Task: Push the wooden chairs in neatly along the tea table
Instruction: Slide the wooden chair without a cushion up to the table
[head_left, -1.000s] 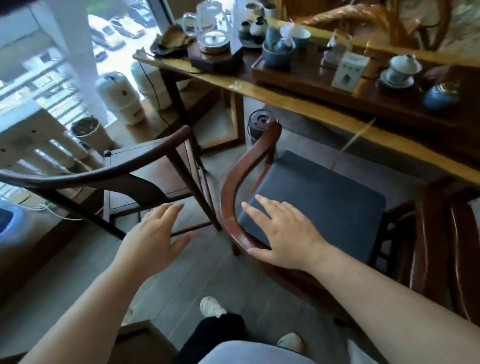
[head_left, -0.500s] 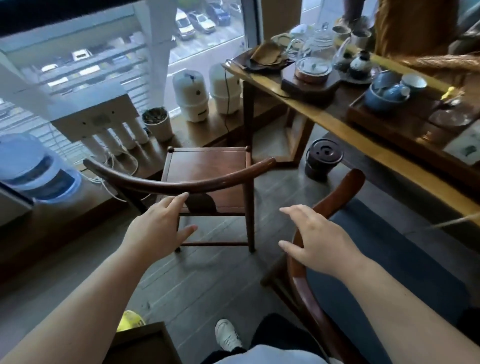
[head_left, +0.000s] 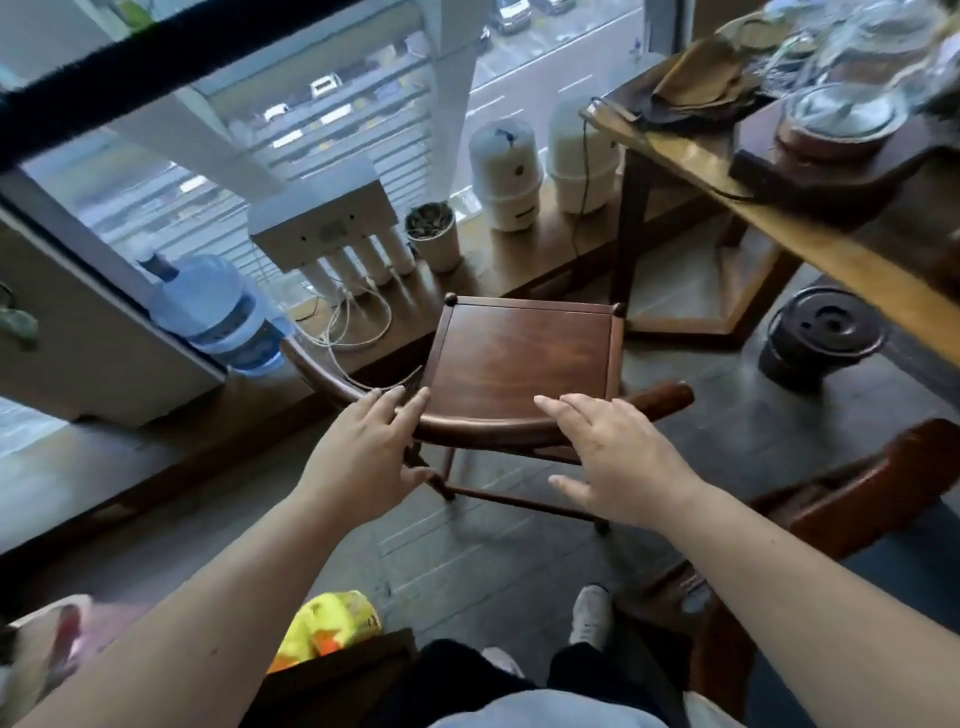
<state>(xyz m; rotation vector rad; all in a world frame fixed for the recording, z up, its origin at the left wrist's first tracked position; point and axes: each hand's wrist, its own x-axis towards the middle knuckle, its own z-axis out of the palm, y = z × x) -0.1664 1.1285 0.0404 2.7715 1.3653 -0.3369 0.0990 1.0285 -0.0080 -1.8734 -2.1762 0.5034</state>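
A big window looks down on a street with cars, and under it a low wooden ledge carries a water bottle, a white filter unit, a small plant pot and two white tanks. The long desk runs down the right side with tea things on it.

The wooden chair stands on the dark floor between the ledge and the end of the desk, its seat facing away from the person and its curved back rail nearest them. It is clear of the desk, so it probably has yet to be pushed in. The left hand is spread, fingers lying over the rail and thumb below it, not yet closed round it. The right hand is also spread, just at the rail; contact cannot be told. Two hands spaced along the rail would suit steering the chair straight.

Half a second ago both hands hung short of the rail, the right one over the arm of a second, cushioned chair, which now sits off to the right. The view has swung toward the window.
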